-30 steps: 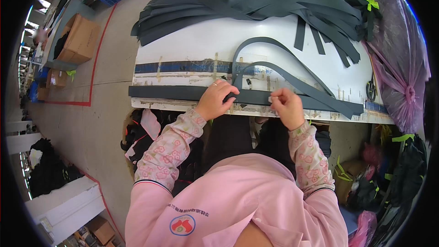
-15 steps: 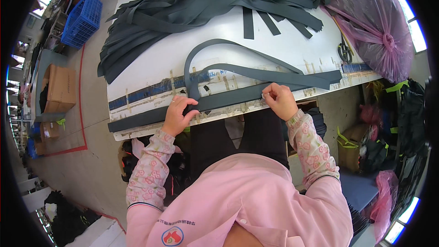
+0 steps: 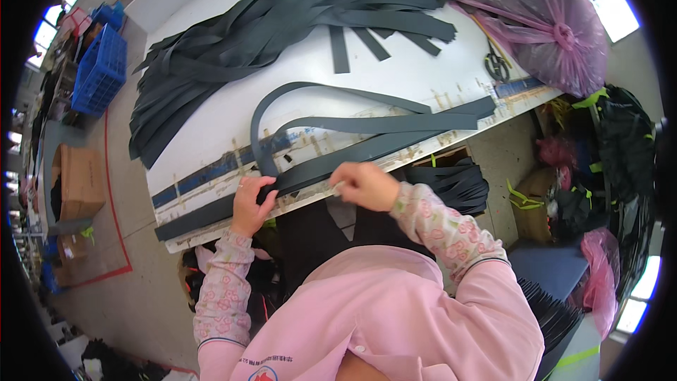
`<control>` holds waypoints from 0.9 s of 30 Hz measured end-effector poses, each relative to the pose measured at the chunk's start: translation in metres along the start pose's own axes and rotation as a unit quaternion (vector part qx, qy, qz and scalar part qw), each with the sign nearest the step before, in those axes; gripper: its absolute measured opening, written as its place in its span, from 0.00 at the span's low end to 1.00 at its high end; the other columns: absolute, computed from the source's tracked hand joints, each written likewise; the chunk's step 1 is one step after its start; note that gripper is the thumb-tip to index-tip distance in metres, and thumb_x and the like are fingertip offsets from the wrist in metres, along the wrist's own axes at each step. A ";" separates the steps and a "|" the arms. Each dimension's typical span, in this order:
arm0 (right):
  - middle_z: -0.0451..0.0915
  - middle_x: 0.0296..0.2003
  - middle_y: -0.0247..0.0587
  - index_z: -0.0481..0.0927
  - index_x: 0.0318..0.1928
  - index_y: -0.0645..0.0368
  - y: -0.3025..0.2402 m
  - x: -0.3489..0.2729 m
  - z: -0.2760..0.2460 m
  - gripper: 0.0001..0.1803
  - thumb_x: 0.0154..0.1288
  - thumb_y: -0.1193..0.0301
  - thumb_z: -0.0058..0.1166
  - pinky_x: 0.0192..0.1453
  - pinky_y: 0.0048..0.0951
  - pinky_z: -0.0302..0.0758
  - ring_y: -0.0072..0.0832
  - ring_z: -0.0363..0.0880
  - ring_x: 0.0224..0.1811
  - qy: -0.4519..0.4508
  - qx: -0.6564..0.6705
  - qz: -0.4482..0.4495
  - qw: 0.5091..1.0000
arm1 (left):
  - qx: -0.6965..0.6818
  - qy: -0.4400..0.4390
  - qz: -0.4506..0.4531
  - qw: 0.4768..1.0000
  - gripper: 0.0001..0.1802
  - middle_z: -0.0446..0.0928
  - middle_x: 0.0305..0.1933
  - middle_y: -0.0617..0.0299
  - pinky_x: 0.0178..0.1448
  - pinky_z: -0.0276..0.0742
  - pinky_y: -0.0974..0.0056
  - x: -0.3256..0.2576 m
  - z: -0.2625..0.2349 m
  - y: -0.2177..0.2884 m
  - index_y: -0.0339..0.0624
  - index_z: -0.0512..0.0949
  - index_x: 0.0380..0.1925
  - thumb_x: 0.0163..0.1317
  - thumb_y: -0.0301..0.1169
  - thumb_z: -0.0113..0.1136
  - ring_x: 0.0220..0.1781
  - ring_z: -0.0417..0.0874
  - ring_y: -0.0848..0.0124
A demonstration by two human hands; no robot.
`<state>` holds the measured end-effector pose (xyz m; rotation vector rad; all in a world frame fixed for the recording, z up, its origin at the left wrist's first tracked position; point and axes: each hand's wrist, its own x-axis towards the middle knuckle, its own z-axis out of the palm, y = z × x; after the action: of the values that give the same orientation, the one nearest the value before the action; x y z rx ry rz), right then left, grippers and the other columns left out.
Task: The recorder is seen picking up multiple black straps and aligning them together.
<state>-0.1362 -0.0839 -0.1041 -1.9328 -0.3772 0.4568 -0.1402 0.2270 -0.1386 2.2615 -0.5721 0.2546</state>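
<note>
A dark grey-green strap (image 3: 204,213) lies along the near edge of the white table (image 3: 310,74). Another length of strap (image 3: 367,124) bends in a loop above it, its folded end coming down by my left hand (image 3: 252,204). The thumb and fingers of that hand pinch the straps at the table edge, where they overlap. My right hand (image 3: 367,187) is closed, just in front of the edge strap and right of the left hand. A small pale bit shows at its fingertips, too blurred to name.
A large heap of similar straps (image 3: 282,10) covers the far table. Scissors (image 3: 496,65) lie at the right beside a tied pink plastic bag (image 3: 543,21). Below the table edge hangs a bundle of dark strips (image 3: 451,183). Blue crates (image 3: 101,74) and a cardboard box (image 3: 81,182) stand left.
My right hand has moved left along the edge strap, toward my left hand, and off the strap. My left hand stays by the fold. The whole view has shifted and turned a little.
</note>
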 end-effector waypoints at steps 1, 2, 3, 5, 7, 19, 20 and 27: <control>0.84 0.27 0.44 0.79 0.51 0.64 -0.003 0.007 0.011 0.16 0.63 0.73 0.57 0.37 0.35 0.80 0.32 0.85 0.29 -0.120 0.029 0.021 0.992 | -0.017 0.011 -0.050 0.999 0.15 0.80 0.40 0.56 0.50 0.75 0.56 -0.009 0.002 -0.004 0.42 0.79 0.46 0.57 0.24 0.67 0.42 0.78 0.54; 0.84 0.28 0.46 0.78 0.53 0.64 -0.010 0.016 0.015 0.19 0.62 0.73 0.56 0.39 0.37 0.80 0.36 0.85 0.31 -0.160 0.044 0.040 0.985 | -0.031 0.027 -0.058 0.997 0.15 0.79 0.40 0.56 0.49 0.75 0.57 -0.014 0.005 -0.006 0.42 0.79 0.47 0.58 0.23 0.65 0.42 0.79 0.55; 0.84 0.28 0.48 0.76 0.56 0.65 -0.017 0.026 0.020 0.21 0.61 0.73 0.56 0.40 0.39 0.81 0.39 0.85 0.32 -0.204 0.061 0.056 0.975 | -0.041 0.046 -0.071 0.996 0.15 0.79 0.39 0.55 0.49 0.75 0.57 -0.016 0.006 -0.008 0.42 0.79 0.47 0.59 0.22 0.64 0.42 0.79 0.55; 0.84 0.28 0.50 0.75 0.58 0.64 -0.021 0.046 0.019 0.24 0.60 0.74 0.55 0.40 0.42 0.80 0.44 0.85 0.33 -0.014 -0.067 -0.048 0.997 | -0.032 0.045 -0.009 0.998 0.15 0.78 0.38 0.55 0.48 0.74 0.57 -0.007 0.007 -0.007 0.43 0.79 0.47 0.59 0.21 0.62 0.41 0.78 0.55; 0.81 0.24 0.43 0.76 0.55 0.61 -0.022 0.067 0.027 0.20 0.61 0.72 0.59 0.35 0.36 0.77 0.36 0.81 0.26 0.155 -0.204 -0.094 0.962 | -0.008 0.051 0.034 0.998 0.14 0.77 0.37 0.55 0.47 0.74 0.57 -0.008 0.001 -0.006 0.43 0.80 0.46 0.59 0.20 0.61 0.39 0.77 0.55; 0.80 0.20 0.33 0.83 0.36 0.52 -0.018 0.058 0.089 0.03 0.61 0.70 0.60 0.48 0.34 0.69 0.34 0.79 0.23 0.069 -0.116 -0.037 0.990 | -0.002 0.006 0.002 1.000 0.14 0.76 0.39 0.57 0.50 0.74 0.54 -0.002 0.006 -0.006 0.45 0.78 0.40 0.53 0.25 0.67 0.44 0.76 0.53; 0.81 0.21 0.33 0.83 0.37 0.52 -0.019 0.060 0.094 0.04 0.61 0.69 0.60 0.48 0.35 0.68 0.33 0.79 0.23 0.061 -0.118 -0.036 0.990 | -0.018 0.007 0.008 1.000 0.14 0.76 0.40 0.57 0.51 0.74 0.54 -0.005 0.002 -0.006 0.45 0.78 0.40 0.52 0.24 0.67 0.44 0.76 0.53; 0.80 0.20 0.33 0.83 0.37 0.52 -0.023 0.062 0.106 0.05 0.61 0.68 0.60 0.49 0.35 0.66 0.34 0.79 0.24 0.091 -0.163 -0.058 0.981 | -0.009 0.003 -0.002 1.000 0.14 0.75 0.39 0.57 0.51 0.74 0.54 -0.007 0.001 -0.006 0.45 0.78 0.40 0.52 0.24 0.67 0.45 0.76 0.53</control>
<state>-0.1336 0.0379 -0.1304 -2.2354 -0.4659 0.1445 -0.1437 0.2327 -0.1457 2.2429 -0.5655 0.2529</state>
